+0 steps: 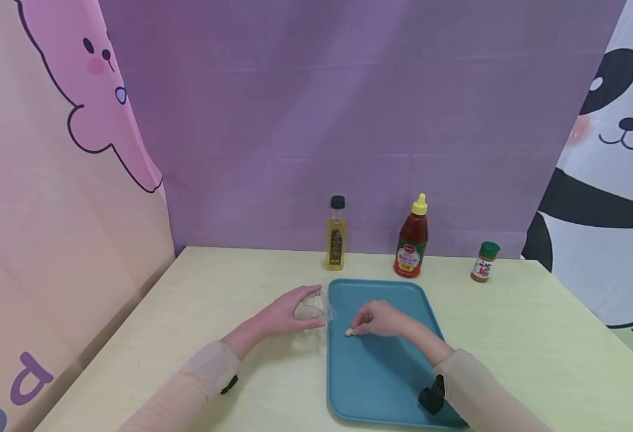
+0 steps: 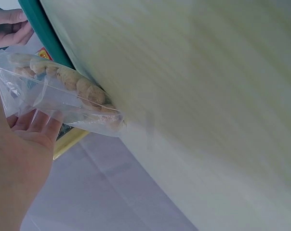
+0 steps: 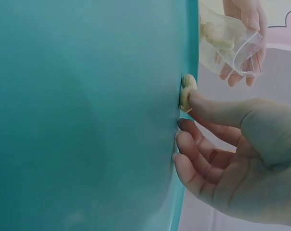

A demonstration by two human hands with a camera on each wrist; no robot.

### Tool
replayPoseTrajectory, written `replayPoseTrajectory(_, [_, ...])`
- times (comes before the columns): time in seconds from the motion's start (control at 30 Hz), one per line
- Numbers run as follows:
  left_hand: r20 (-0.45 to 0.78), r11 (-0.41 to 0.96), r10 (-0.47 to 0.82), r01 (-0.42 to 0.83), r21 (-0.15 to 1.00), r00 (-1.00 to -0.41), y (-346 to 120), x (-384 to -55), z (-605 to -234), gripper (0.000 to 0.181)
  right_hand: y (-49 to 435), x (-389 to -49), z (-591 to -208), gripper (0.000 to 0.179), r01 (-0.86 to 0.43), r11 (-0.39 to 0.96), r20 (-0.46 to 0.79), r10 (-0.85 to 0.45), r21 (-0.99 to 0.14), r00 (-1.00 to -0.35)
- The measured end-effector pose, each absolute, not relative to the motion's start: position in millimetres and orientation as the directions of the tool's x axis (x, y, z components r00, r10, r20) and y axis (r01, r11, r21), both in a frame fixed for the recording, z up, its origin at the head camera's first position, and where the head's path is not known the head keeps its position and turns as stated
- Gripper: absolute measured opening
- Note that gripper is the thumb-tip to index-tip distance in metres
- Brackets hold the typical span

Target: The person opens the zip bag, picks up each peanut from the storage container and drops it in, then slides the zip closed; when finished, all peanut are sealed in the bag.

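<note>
My left hand [image 1: 286, 313] grips a clear zip bag [image 1: 314, 306] just left of the blue tray [image 1: 367, 387]. Through the plastic, several unshelled peanuts [image 2: 90, 91] show in the left wrist view, bunched along the bag's lower side. On the tray's left part, my right hand [image 1: 379, 319] pinches a single peanut [image 3: 188, 89] between thumb and index finger. That peanut is right at the tray surface in the right wrist view. The other fingers of this hand are bent, with their tips close to the tray.
Behind the tray stand an oil bottle [image 1: 336, 237] with a dark cap and a red sauce bottle [image 1: 411, 243] with a yellow nozzle. A small green-lidded spice jar [image 1: 485, 263] is farther right. A purple curtain [image 1: 294, 132] backs the wooden table [image 1: 230, 270].
</note>
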State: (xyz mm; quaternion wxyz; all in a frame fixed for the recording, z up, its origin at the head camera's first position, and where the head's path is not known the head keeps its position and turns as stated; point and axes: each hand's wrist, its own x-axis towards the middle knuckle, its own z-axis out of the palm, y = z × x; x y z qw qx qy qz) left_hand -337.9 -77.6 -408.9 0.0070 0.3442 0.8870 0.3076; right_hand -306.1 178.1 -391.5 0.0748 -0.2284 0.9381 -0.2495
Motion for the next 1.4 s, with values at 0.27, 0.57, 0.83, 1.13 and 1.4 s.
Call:
replayPoseTrajectory(0.27, [0.195, 0.581, 0.613, 0.604, 0.546, -0.766, -76.8, -337.7, -408.4, 0.081, 178.7, -305.7, -392.2, 0.006, -0.377, 0.771, -0.052, -0.466, -0.513, -0.883])
replayPoseTrajectory(0.57, [0.186, 0.581, 0.611, 0.595, 0.555, -0.769, -76.7, -336.2, -408.9, 0.081, 181.0, -304.2, -390.8, 0.006, -0.355, 0.785, -0.051, -0.44, -0.508, -0.897])
replayPoseTrajectory(0.83, [0.192, 0.578, 0.614, 0.603, 0.55, -0.765, -76.7, -336.6, -407.7, 0.081, 180.3, -305.6, -379.3, 0.013, -0.437, 0.729, 0.075, -0.473, -0.526, -0.878])
replayPoseTrajectory(1.13, [0.18, 0.579, 0.617, 0.597, 0.555, -0.766, -77.1, -337.8, -407.5, 0.082, 162.1, -301.8, -368.5, 0.018, -0.446, 0.65, 0.232, -0.391, -0.616, -0.891])
replayPoseTrajectory(1.4, [0.189, 0.563, 0.623, 0.603, 0.565, -0.759, -77.8, -338.6, -408.4, 0.082, 146.2, -301.5, -369.2, 0.016, -0.495, 0.623, 0.301, -0.397, -0.605, -0.867])
